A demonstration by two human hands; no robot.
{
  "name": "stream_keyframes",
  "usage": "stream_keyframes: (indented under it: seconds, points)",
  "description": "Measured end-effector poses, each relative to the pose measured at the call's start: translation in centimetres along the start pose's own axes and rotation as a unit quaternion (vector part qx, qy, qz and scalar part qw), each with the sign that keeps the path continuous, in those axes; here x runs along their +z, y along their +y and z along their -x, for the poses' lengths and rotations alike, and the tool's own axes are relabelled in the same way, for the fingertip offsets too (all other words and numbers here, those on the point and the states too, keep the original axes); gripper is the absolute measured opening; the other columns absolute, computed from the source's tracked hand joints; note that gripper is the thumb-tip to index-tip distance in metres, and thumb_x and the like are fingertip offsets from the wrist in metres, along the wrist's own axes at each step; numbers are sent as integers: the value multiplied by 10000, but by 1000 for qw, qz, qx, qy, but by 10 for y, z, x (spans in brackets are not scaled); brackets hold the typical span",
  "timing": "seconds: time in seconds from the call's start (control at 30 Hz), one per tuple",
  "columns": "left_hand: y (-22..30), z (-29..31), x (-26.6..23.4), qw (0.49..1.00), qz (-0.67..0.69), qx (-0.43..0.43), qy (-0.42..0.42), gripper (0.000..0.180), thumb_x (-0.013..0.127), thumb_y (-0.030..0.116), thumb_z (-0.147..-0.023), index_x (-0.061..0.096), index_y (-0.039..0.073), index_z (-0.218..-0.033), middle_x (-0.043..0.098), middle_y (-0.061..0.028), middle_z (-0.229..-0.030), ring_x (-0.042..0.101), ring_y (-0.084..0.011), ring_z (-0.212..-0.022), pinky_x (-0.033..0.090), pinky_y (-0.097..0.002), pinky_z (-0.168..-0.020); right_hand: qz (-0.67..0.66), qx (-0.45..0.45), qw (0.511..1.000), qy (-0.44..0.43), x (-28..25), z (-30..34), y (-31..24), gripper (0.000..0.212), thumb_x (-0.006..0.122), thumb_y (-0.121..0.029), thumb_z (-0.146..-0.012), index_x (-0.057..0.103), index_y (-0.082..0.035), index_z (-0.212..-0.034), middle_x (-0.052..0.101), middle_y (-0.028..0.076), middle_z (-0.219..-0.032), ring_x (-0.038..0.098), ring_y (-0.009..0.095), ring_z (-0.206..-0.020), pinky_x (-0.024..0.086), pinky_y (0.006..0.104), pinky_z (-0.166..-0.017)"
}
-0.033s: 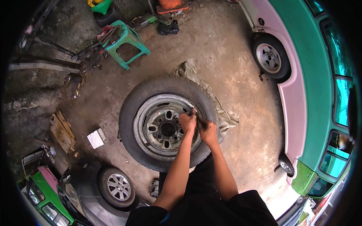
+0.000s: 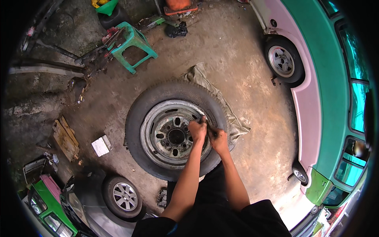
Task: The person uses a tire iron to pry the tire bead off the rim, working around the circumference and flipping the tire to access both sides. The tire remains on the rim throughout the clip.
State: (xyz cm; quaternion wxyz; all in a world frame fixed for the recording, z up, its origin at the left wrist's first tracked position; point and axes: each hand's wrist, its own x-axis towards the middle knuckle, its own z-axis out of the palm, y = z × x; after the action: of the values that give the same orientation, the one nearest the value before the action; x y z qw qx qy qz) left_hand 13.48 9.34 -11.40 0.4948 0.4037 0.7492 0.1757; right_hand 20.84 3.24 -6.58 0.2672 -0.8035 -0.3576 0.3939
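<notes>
A wheel lies flat on the concrete floor below me: a black tyre (image 2: 148,102) mounted on a worn grey steel rim (image 2: 150,146) with slots and a round centre hole. My left hand (image 2: 197,129) is closed over the rim's right side, its thumb pointing toward the tyre. Close beside it, my right hand (image 2: 218,139) is closed too, at the inner edge of the tyre. Something dark and narrow (image 2: 211,127) shows between the two hands; its kind is hidden by my fingers. A crumpled olive-grey cloth (image 2: 233,118) sticks out from under the tyre on the right.
Along the right stands a green and pink van (image 2: 304,118). A green plastic stool (image 2: 134,43) is at the far left, near a black plastic bag (image 2: 177,30). To the left lie a white box (image 2: 100,146) and wooden boards (image 2: 66,138). A grey car's wheel (image 2: 125,196) is at lower left.
</notes>
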Motion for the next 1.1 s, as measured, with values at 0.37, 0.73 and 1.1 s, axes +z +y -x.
stream_keyframes:
  seconds: [0.37, 0.73, 1.1]
  points:
    - [6, -1, -6, 998, 44, 38, -30, 320, 727, 246, -847, 684, -72, -840, 664, -263, -753, 644, -363, -663, 461, -431, -664, -10, -36, 998, 55, 2, 5, -5, 264, 619, -83, -824, 675, 18, -1061, 644, 293, -877, 672, 399, -874, 517, 410, -742]
    - [5, -7, 6, 991, 100, 54, 67, 360, 713, 245, -864, 672, -109, -813, 672, -232, -707, 648, -297, -635, 469, -416, -641, -14, -8, 1000, -4, -3, -11, -4, 239, 637, -108, -830, 685, 20, -1026, 650, 287, -901, 689, 359, -907, 520, 383, -761]
    - [2, -4, 5, 997, 72, -8, 19, 336, 750, 232, -838, 680, -93, -793, 660, -165, -650, 564, -204, -585, 449, -397, -618, -11, -75, 997, 18, -4, -1, 7, 251, 632, -121, -856, 670, 41, -1044, 650, 284, -887, 692, 367, -880, 522, 386, -739]
